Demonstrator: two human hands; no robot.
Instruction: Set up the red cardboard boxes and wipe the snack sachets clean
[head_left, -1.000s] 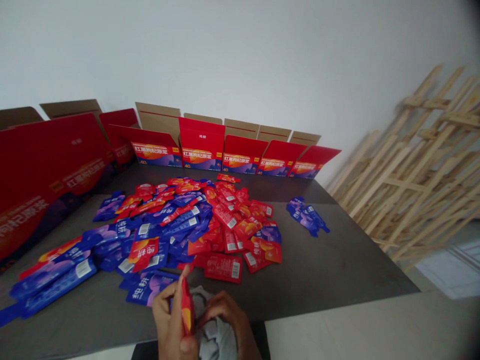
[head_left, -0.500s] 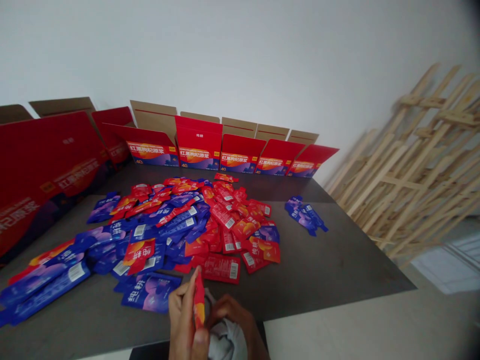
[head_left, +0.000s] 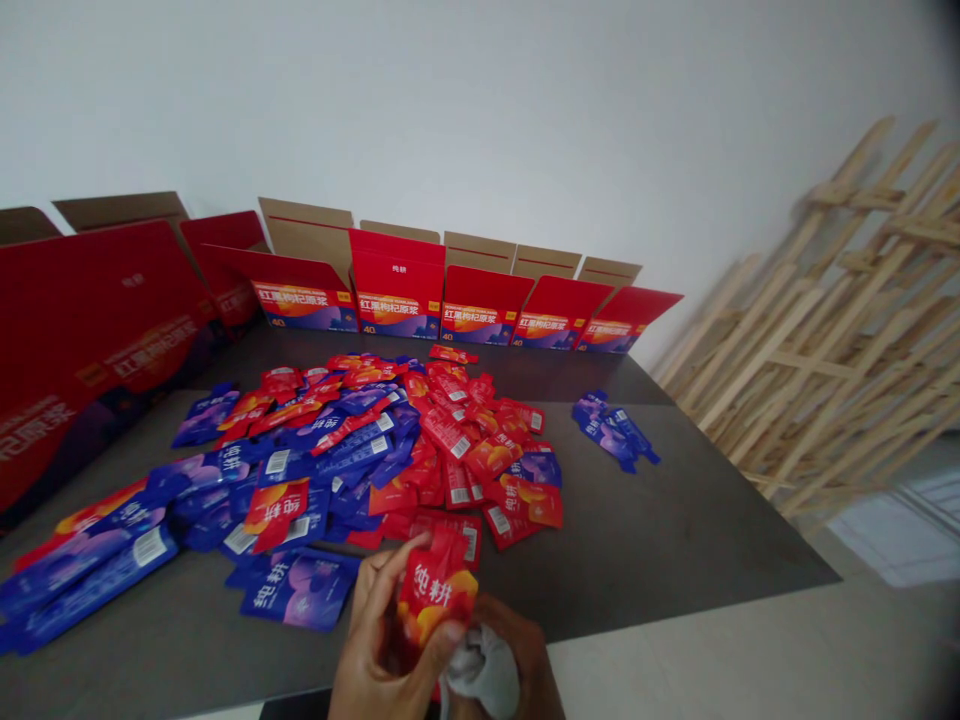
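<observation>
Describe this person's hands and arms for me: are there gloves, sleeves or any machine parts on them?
They are plain bare hands, with no cables or machine parts visible. The left hand shows its slim fingers and thumb; the right hand is partly hidden. I see no glove, ring or sleeve on either; the picture's lower edge cuts off the arms.

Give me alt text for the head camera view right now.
The left hand holds a red pouch at a dark table; the right hand holds a grey cloth beside it. Red and blue pouches lie heaped beyond, with open red boxes along the back and left.
</observation>
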